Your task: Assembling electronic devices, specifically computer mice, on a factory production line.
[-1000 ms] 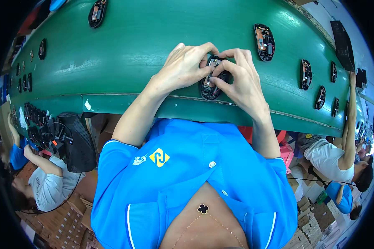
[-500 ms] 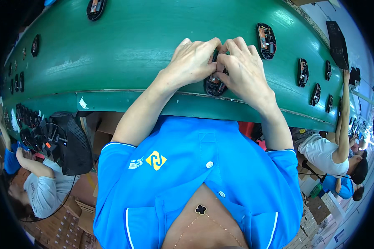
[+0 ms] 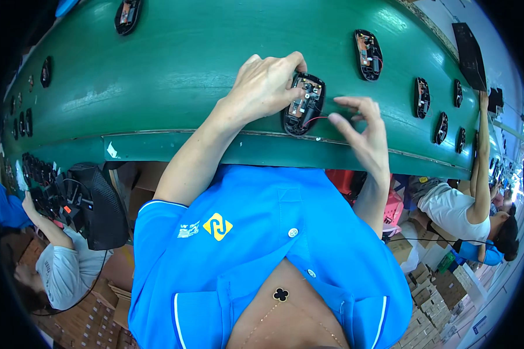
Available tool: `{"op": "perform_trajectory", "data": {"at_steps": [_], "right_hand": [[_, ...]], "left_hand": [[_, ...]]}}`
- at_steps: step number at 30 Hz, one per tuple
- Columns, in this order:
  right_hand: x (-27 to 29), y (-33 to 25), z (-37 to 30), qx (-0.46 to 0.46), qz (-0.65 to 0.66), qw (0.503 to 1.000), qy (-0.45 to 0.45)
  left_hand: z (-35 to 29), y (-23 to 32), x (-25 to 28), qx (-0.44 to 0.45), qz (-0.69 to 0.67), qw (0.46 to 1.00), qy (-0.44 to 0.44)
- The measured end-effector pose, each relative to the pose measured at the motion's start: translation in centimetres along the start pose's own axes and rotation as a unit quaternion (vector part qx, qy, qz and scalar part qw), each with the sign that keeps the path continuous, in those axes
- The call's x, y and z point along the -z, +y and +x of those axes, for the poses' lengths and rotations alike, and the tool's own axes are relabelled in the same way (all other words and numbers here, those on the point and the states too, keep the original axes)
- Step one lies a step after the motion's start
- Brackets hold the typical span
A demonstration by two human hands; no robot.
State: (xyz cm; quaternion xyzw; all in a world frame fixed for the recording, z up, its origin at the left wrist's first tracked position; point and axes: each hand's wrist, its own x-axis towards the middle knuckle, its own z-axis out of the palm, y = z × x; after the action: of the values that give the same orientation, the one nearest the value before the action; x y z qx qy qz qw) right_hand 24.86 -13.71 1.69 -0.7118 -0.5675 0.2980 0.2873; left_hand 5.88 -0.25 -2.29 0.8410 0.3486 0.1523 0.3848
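On the green work surface in front of me lies an opened black computer mouse (image 3: 304,104), its circuit board and inner parts showing. My left hand (image 3: 266,87) grips it from the left, with the thumb over the board and the fingers at its upper edge. A thin red wire (image 3: 316,120) sticks out of the casing toward the right. My right hand (image 3: 364,131) hovers just right of the mouse, open, thumb and fingers apart, slightly smeared by motion. The wire's end lies close to the right thumb; contact cannot be made out.
More opened mice stand on the green surface (image 3: 186,70): one (image 3: 369,55) to the right, one (image 3: 128,16) at the far left, several smaller beyond. A black mesh-covered object (image 3: 102,203) is at the left. Co-workers (image 3: 457,212) sit on both sides.
My right hand has let go of the mouse and moved right and toward me, its fingers spreading. The board and red wire now show. My left hand stays on the mouse.
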Motion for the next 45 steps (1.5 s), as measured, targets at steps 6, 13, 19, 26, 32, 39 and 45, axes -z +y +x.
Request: {"op": "perform_trajectory", "data": {"at_steps": [6,13,19,26,32,39,45], "right_hand": [[-0.5,0.4,-0.7,-0.108,0.052,0.991,-0.057],[-1.3,-0.4,-0.3,-0.072,0.116,0.991,-0.013],[-3.3,-1.9,1.2,0.074,-0.005,0.997,0.029],[-3.3,-3.2,3.1,0.174,-0.232,0.957,-0.016],[-2.9,-4.1,4.3,0.227,-0.295,0.927,-0.043],[-2.1,-1.9,2.2,0.125,-0.129,0.984,0.012],[-1.9,0.3,-1.3,-0.039,0.046,0.997,0.038]], "left_hand": [[0.2,0.2,0.1,0.022,-0.006,1.0,-0.017],[0.2,0.3,0.1,0.021,-0.004,1.0,-0.015],[0.3,0.3,0.2,0.025,-0.011,0.999,-0.02],[0.2,0.0,0.0,0.016,0.002,1.0,-0.009],[0.4,0.2,0.0,0.027,0.011,0.999,-0.018],[0.5,0.2,0.1,0.016,0.019,0.999,-0.021],[0.3,-0.6,0.3,0.023,-0.003,0.999,-0.032]]}}
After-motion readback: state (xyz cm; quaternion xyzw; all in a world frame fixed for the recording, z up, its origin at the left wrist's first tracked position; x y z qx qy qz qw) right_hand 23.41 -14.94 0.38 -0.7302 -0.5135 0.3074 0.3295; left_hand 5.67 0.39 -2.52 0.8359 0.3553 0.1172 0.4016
